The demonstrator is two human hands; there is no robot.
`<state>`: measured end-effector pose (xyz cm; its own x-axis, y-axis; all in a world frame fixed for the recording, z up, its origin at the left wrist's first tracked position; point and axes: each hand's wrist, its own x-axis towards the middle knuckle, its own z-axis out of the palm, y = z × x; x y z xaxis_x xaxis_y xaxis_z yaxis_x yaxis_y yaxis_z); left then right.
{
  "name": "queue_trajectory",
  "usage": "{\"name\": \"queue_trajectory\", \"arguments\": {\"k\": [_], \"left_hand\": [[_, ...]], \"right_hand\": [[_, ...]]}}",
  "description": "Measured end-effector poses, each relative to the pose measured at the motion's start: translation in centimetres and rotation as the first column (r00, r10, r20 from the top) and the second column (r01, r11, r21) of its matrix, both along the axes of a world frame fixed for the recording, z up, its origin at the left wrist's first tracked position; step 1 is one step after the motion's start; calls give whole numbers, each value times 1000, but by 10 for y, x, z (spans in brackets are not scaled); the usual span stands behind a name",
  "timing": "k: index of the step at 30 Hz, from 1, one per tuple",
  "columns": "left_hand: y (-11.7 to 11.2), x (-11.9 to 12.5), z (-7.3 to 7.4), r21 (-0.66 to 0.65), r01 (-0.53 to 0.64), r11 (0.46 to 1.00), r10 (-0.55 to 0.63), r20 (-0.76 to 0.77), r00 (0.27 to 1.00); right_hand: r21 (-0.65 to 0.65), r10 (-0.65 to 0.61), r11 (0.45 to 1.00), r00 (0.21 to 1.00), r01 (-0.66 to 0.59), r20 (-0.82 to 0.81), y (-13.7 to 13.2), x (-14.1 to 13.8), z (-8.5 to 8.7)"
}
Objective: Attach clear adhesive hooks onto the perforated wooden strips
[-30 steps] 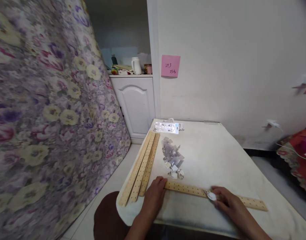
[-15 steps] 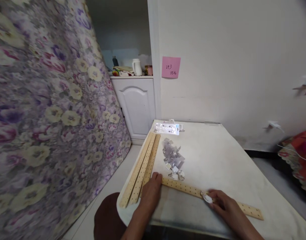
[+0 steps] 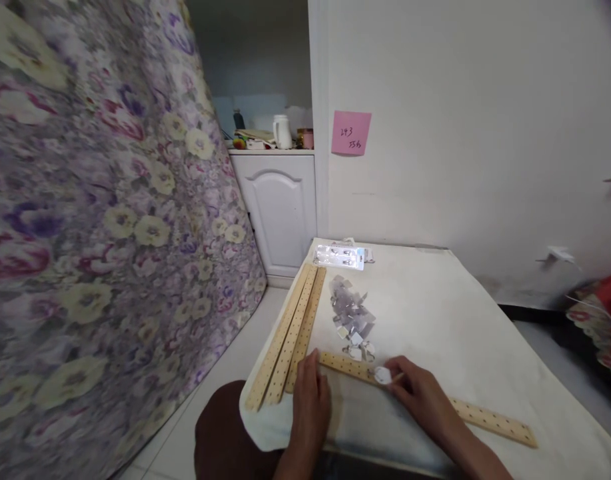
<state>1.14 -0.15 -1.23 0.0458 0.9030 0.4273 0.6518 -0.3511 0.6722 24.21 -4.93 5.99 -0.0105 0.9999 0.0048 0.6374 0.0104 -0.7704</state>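
Observation:
A long, pale wooden strip with rows of small holes lies slanting across the near part of the table. My left hand rests at its left end, fingertips by the strip's end and thumb apart, with nothing visible in it. Over the strip, my right hand pinches a small round white tag; a thin light piece shows between the fingers. Part of the strip is hidden behind that hand. Beyond the strip lies a pile of small clear packets, with a few white tags with rings at its near end.
Several more perforated wooden strips lie side by side along the table's left edge. A clear blister pack is at the far edge. A floral curtain hangs left; a brown rounded seat or knee is below.
My right hand has moved left along the strip with the white tag. My left hand has shifted slightly, its thumb now apart from the fingers. The view has turned a little left.

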Motion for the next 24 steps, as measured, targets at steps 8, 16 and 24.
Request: {"name": "queue_trajectory", "arguments": {"k": [8,16,24], "left_hand": [[-12,-3,10,-62,-53,997,64,187,980],[-8,-2,9,-144,-21,989,47,184,982],[-8,-1,14,-170,0,986,34,199,979]], "right_hand": [[84,248,958,940,-273,234,71,-63,-7],[1,404,902,843,-433,355,94,-67,-9],[-2,426,882,796,-471,429,101,-69,-14]]}}
